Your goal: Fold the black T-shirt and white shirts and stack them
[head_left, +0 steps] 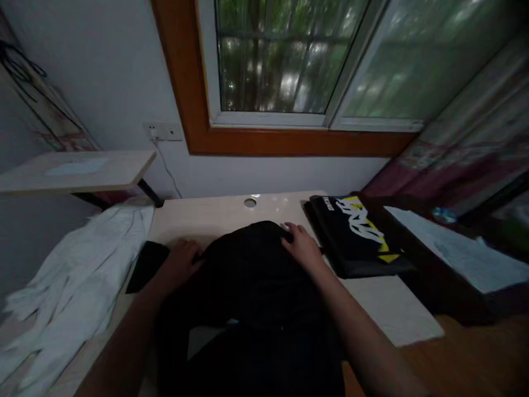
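A black garment [256,275] hangs over the front of a pale desk, its upper edge rounded; the dim light hides which kind it is. At its left side, my left hand [182,260] is closed on the dark cloth, fingertips partly lost in shadow. My right hand [302,246] pinches the upper right edge between thumb and fingers. Just left of my left hand lies a small dark piece of cloth [146,267]. Below, a gap shows between two parts of the garment.
Folded black clothing with white and yellow print [351,231] lies at the right of the desk [215,212]. White cloth [82,275] is spread at the left, below a raised shelf [115,165]. A pale sheet [392,306] sits near the right edge. A window [289,60] is behind.
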`<state>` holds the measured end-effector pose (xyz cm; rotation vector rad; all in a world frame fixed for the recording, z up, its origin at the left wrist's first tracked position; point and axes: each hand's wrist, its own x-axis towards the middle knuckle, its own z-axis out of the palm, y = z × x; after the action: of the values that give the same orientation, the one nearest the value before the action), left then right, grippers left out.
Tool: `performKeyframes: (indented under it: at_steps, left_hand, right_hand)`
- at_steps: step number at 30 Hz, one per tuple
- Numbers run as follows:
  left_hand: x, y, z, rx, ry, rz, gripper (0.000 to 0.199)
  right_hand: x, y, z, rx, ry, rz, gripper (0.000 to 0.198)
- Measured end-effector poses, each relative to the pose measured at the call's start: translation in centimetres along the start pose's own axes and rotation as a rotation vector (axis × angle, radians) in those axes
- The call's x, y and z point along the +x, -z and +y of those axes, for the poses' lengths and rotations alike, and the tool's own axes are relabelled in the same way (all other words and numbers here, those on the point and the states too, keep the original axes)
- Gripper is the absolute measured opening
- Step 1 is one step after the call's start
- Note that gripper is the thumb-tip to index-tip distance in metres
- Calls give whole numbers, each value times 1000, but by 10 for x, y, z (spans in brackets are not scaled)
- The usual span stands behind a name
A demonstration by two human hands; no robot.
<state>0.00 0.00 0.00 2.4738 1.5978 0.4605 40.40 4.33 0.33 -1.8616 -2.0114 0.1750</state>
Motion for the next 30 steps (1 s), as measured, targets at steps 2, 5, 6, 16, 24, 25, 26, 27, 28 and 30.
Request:
performKeyframes:
  at_steps: [2,5,6,16,24,25,26,27,28,30]
  left_hand:
    - [-1,0,-2,9,63,-16,10]
    - [-2,2,-3,8,135,22,4]
    - [-2,3,-3,3,151,54,4]
    - [-10,28,11,-45,-111,432,24]
    - [-13,22,19,34,-210,110,34]
    - [-11,19,19,19,-180,97,32]
    - [-9,17,18,-4,-146,91,28]
    - [-7,14,17,-27,-104,97,23]
    - [-5,11,16,-43,-54,111,22]
    - [-3,6,10,-55,42,134,34]
  right_hand:
    - [2,-3,3,21,3,-21,39]
    - [3,-8,9,79,51,-6,27]
    - [3,-8,11,106,79,12,25]
    - [-1,8,10,376,357,350,20]
    - [-1,9,8,246,478,288,18]
    - [-1,10,7,240,488,274,15]
    - [-2,11,6,234,497,257,11]
    - [-2,11,5,228,504,240,7]
    - [-2,12,4,223,509,224,3]
    - [-2,11,4,215,519,204,5]
